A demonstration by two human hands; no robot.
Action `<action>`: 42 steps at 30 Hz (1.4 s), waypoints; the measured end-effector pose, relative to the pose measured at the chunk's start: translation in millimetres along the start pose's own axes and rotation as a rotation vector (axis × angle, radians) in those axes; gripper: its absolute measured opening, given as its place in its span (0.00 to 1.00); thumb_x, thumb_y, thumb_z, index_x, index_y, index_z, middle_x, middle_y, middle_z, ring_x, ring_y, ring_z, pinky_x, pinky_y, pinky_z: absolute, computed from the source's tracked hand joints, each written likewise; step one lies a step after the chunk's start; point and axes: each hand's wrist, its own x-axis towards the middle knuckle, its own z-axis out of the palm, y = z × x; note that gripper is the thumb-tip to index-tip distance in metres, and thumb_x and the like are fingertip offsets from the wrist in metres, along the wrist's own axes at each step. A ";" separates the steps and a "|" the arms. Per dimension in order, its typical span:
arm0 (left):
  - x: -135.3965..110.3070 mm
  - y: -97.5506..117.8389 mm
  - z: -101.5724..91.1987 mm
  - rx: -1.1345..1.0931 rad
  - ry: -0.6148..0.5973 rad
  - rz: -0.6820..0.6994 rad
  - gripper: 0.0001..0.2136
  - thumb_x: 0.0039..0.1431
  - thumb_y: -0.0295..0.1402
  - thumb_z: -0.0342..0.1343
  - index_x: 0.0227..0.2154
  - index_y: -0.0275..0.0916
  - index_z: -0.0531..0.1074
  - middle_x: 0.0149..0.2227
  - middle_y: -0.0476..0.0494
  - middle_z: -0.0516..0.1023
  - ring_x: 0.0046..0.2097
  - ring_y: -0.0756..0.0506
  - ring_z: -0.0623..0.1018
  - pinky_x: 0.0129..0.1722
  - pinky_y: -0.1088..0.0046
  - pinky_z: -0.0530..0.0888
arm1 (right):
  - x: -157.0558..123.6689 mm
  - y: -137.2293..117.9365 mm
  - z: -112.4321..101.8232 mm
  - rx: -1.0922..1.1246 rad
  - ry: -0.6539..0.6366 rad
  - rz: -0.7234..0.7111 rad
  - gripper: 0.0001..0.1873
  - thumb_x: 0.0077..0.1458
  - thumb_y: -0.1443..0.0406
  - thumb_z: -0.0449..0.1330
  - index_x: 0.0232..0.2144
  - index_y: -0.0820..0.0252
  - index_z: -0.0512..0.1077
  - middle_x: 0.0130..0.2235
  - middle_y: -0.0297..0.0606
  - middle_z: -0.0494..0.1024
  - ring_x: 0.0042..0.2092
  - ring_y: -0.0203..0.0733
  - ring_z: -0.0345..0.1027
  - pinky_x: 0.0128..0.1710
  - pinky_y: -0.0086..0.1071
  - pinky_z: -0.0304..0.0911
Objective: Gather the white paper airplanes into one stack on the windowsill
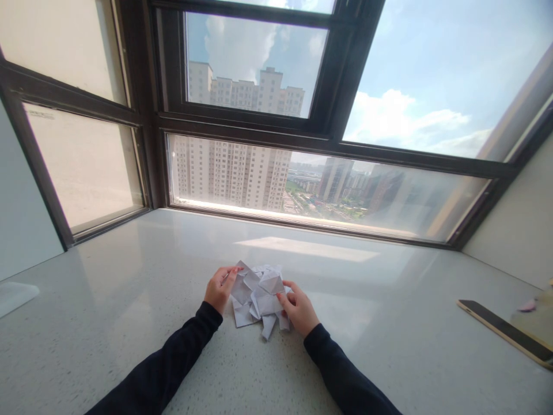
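Note:
A crumpled, much-folded piece of white paper (258, 294) lies on the pale speckled stone sill (129, 300) in front of me. My left hand (219, 288) pinches its left edge, fingers closed on the paper. My right hand (298, 309) grips its right side, thumb and fingers pressed on a fold. Both arms wear dark sleeves and reach in from the bottom of the view.
A phone (505, 332) with a gold edge lies flat at the right. A small pink and green object (533, 305) shows at the far right edge. Dark-framed windows (328, 138) run along the back, with tall buildings outside. A sunlit patch falls behind the paper.

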 end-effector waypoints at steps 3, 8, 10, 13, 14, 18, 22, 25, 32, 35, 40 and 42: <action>1.0 -0.1 0.3 -0.006 0.010 -0.002 0.12 0.47 0.37 0.47 0.29 0.34 0.69 0.34 0.41 0.74 0.38 0.45 0.73 0.39 0.70 0.69 | 1.7 -4.6 -1.6 0.068 0.032 0.016 0.21 0.43 0.53 0.50 0.36 0.63 0.61 0.14 0.25 0.63 0.14 0.31 0.56 0.10 0.23 0.50; 0.3 -2.2 2.0 -0.005 0.014 0.006 0.10 0.45 0.33 0.49 0.31 0.33 0.68 0.35 0.40 0.73 0.38 0.46 0.72 0.41 0.70 0.68 | 3.6 -11.4 -4.9 0.162 0.088 0.017 0.28 0.42 0.51 0.51 0.41 0.65 0.59 0.15 0.28 0.66 0.13 0.29 0.53 0.10 0.23 0.49; -1.0 -2.9 2.8 0.017 0.000 0.016 0.11 0.45 0.32 0.48 0.32 0.33 0.68 0.37 0.41 0.73 0.40 0.46 0.72 0.41 0.70 0.68 | 1.9 -12.8 -2.4 0.224 0.073 0.006 0.30 0.41 0.51 0.53 0.44 0.64 0.58 0.17 0.29 0.68 0.13 0.29 0.54 0.11 0.23 0.50; -2.7 -2.9 3.7 0.104 -0.038 0.012 0.13 0.45 0.28 0.46 0.35 0.33 0.67 0.39 0.41 0.72 0.43 0.46 0.70 0.43 0.69 0.66 | -2.1 -11.9 4.2 0.240 -0.037 -0.015 0.33 0.42 0.53 0.54 0.48 0.62 0.55 0.22 0.32 0.71 0.18 0.31 0.58 0.14 0.24 0.54; -3.0 -2.7 3.6 0.134 -0.051 0.003 0.14 0.44 0.27 0.45 0.36 0.33 0.67 0.40 0.42 0.72 0.43 0.46 0.70 0.44 0.69 0.66 | -3.1 -10.8 5.8 0.197 -0.053 -0.030 0.32 0.42 0.53 0.54 0.49 0.62 0.55 0.24 0.34 0.71 0.19 0.32 0.60 0.16 0.25 0.56; -2.0 -2.3 1.2 0.205 -0.079 -0.030 0.14 0.42 0.24 0.44 0.31 0.38 0.71 0.40 0.45 0.72 0.45 0.44 0.68 0.47 0.64 0.62 | -1.4 -3.2 2.6 -0.121 0.144 -0.132 0.28 0.42 0.55 0.54 0.45 0.63 0.61 0.34 0.41 0.70 0.22 0.33 0.59 0.24 0.31 0.61; -1.5 -1.1 -0.2 0.380 -0.067 -0.030 0.14 0.44 0.27 0.45 0.34 0.42 0.70 0.48 0.46 0.65 0.51 0.42 0.61 0.50 0.56 0.53 | 4.8 6.6 -6.8 -0.282 0.289 -0.106 0.27 0.46 0.52 0.49 0.43 0.66 0.62 0.39 0.48 0.67 0.30 0.41 0.63 0.31 0.37 0.62; -6.5 4.1 3.3 0.477 -0.111 0.050 0.15 0.45 0.28 0.46 0.38 0.42 0.67 0.51 0.45 0.62 0.53 0.41 0.58 0.51 0.53 0.49 | 5.4 11.5 -5.1 -0.280 0.228 -0.055 0.28 0.47 0.51 0.46 0.44 0.66 0.61 0.42 0.49 0.67 0.37 0.44 0.65 0.35 0.37 0.62; -33.9 23.6 19.9 0.624 -0.374 0.456 0.21 0.47 0.34 0.47 0.47 0.46 0.58 0.54 0.48 0.56 0.55 0.42 0.52 0.53 0.55 0.41 | -4.3 3.7 12.6 -0.152 -0.079 -0.208 0.23 0.50 0.54 0.46 0.45 0.60 0.61 0.46 0.42 0.68 0.45 0.43 0.62 0.44 0.37 0.58; -41.3 24.9 25.2 0.642 -0.456 0.529 0.28 0.48 0.42 0.47 0.53 0.42 0.48 0.55 0.44 0.54 0.56 0.40 0.50 0.53 0.53 0.38 | -3.0 0.9 9.8 -0.147 -0.025 -0.211 0.22 0.51 0.55 0.45 0.44 0.59 0.63 0.44 0.42 0.69 0.45 0.42 0.62 0.43 0.36 0.59; -45.2 24.0 28.3 0.680 -0.521 0.563 0.33 0.43 0.51 0.46 0.53 0.45 0.47 0.55 0.45 0.55 0.55 0.37 0.50 0.50 0.48 0.32 | 7.4 10.2 -2.9 -0.244 0.098 -0.126 0.24 0.51 0.53 0.41 0.42 0.62 0.64 0.45 0.43 0.68 0.47 0.42 0.60 0.47 0.37 0.54; -47.2 26.2 29.8 0.676 -0.553 0.580 0.31 0.43 0.51 0.46 0.52 0.48 0.49 0.54 0.48 0.57 0.55 0.38 0.51 0.49 0.47 0.29 | 13.0 15.1 -5.7 -0.262 0.100 -0.105 0.26 0.51 0.53 0.40 0.43 0.63 0.63 0.46 0.44 0.67 0.48 0.42 0.59 0.47 0.38 0.54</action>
